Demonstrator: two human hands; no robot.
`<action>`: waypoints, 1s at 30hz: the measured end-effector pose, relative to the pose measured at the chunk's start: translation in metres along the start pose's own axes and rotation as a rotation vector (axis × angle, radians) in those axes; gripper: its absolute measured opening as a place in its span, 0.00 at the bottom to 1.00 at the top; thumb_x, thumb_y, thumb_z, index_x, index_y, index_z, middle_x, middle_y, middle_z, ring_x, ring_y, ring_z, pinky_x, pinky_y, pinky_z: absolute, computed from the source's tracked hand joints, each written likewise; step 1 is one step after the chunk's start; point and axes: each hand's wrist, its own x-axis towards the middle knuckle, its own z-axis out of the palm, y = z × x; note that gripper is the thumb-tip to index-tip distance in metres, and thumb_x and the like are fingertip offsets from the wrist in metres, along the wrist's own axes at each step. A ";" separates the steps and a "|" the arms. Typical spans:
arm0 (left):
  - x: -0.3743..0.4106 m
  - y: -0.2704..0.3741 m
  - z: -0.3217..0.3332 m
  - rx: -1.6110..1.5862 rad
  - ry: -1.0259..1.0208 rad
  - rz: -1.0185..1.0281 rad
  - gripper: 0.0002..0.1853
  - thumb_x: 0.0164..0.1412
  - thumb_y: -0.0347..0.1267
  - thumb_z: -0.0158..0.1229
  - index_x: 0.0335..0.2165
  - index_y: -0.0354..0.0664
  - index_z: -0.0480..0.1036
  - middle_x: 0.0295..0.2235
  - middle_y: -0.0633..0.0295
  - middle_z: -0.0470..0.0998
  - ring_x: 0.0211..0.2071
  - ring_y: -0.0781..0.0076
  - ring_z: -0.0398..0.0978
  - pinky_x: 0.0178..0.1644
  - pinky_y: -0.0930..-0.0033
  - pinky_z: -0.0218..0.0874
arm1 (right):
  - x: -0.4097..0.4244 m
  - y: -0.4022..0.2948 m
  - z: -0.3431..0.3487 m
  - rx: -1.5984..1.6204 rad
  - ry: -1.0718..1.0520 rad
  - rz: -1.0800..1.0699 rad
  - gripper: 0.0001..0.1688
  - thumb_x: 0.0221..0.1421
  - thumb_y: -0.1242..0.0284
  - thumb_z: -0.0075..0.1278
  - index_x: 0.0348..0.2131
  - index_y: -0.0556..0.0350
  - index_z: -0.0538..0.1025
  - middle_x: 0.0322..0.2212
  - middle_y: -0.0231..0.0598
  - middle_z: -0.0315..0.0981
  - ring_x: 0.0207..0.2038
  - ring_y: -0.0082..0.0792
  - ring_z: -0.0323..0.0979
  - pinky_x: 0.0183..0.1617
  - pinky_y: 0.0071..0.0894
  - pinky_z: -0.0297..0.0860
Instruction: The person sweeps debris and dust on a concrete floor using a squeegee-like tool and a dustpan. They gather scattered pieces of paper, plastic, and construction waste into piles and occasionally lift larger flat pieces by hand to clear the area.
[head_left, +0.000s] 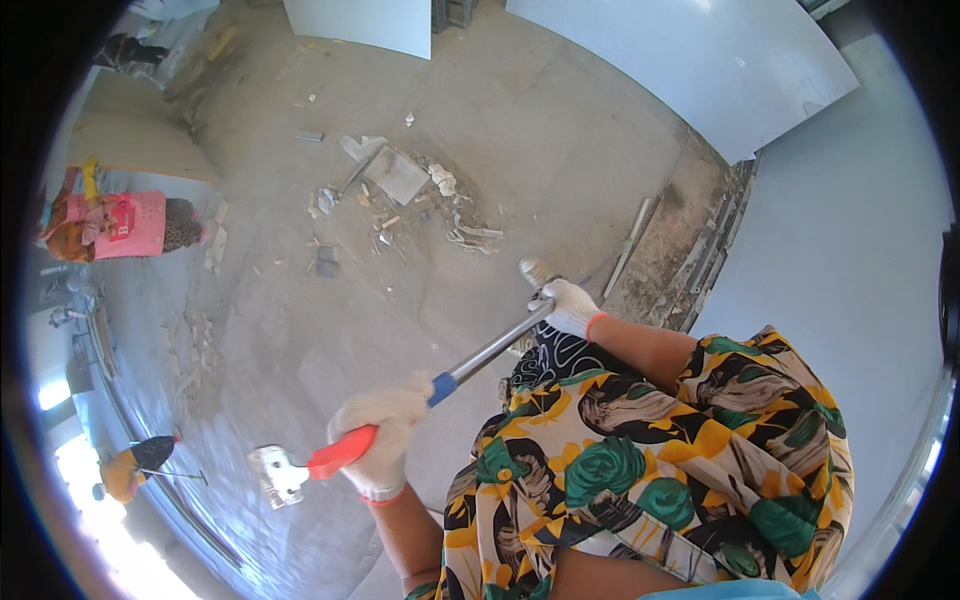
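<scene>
My left hand (386, 435), in a white knit glove, is closed around the red handle of a scraper (279, 474) with a flat metal blade. A metal pole (499, 351) with a blue collar (442, 388) runs into the same glove; whether pole and scraper are joined is hidden by the hand. Also gloved, my right hand (571, 306) grips the pole farther along, close above my shoe (535, 271). On the concrete floor beyond lies scattered debris: a grey square sheet (397, 174), crumpled white scraps (442, 180) and wood bits.
Large pale panels (690, 67) stand at the upper right, beside a pale wall surface (810, 285). Long strips (628, 247) lie along its base. One person (124, 221) in a pink apron stands at left; another (131, 469) holds a long-handled tool. More scraps (195, 345) litter the floor.
</scene>
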 end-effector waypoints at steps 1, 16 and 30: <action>0.011 0.004 -0.002 0.048 -0.010 0.017 0.04 0.47 0.18 0.51 0.25 0.33 0.71 0.24 0.50 0.78 0.27 0.56 0.78 0.41 0.46 0.71 | 0.012 0.007 0.018 0.149 0.051 -0.009 0.22 0.57 0.56 0.50 0.31 0.59 0.77 0.33 0.57 0.76 0.39 0.57 0.74 0.43 0.47 0.69; -0.015 0.106 -0.032 -0.051 0.047 0.257 0.07 0.53 0.27 0.53 0.24 0.37 0.64 0.23 0.48 0.72 0.30 0.48 0.75 0.51 0.35 0.65 | 0.042 -0.168 -0.055 -0.182 0.154 -0.312 0.12 0.55 0.65 0.52 0.31 0.57 0.77 0.32 0.50 0.73 0.38 0.55 0.72 0.43 0.47 0.70; -0.109 0.112 -0.055 0.109 0.537 0.329 0.08 0.56 0.28 0.56 0.25 0.35 0.68 0.24 0.49 0.74 0.31 0.51 0.76 0.45 0.42 0.68 | 0.044 -0.259 0.037 -0.234 -0.075 -0.548 0.13 0.55 0.62 0.54 0.29 0.53 0.76 0.34 0.46 0.73 0.38 0.53 0.74 0.42 0.48 0.71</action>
